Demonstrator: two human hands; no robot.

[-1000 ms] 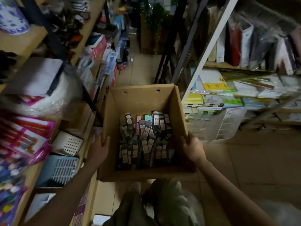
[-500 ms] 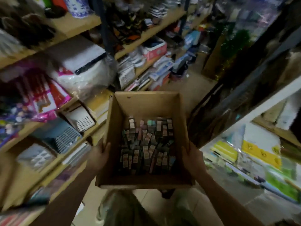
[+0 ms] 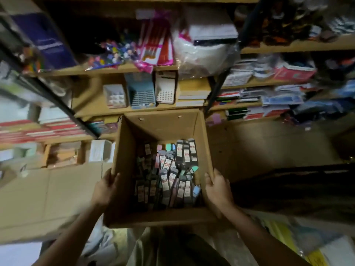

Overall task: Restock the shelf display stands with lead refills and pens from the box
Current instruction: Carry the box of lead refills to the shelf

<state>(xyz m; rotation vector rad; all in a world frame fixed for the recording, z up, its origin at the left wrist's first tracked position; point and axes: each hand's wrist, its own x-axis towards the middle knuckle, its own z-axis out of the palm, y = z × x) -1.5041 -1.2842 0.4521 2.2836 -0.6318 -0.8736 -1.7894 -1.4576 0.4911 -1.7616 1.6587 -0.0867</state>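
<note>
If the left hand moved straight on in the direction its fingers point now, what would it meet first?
The left hand grips the left wall of the cardboard box, fingers pointing up and away toward the shelves. Sliding on along that wall, it would probably reach the notebooks on the shelf behind the box first, though depth is unclear.

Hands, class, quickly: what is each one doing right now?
Left hand: grips the left wall of the cardboard box.
Right hand: grips the box's right wall.
</note>
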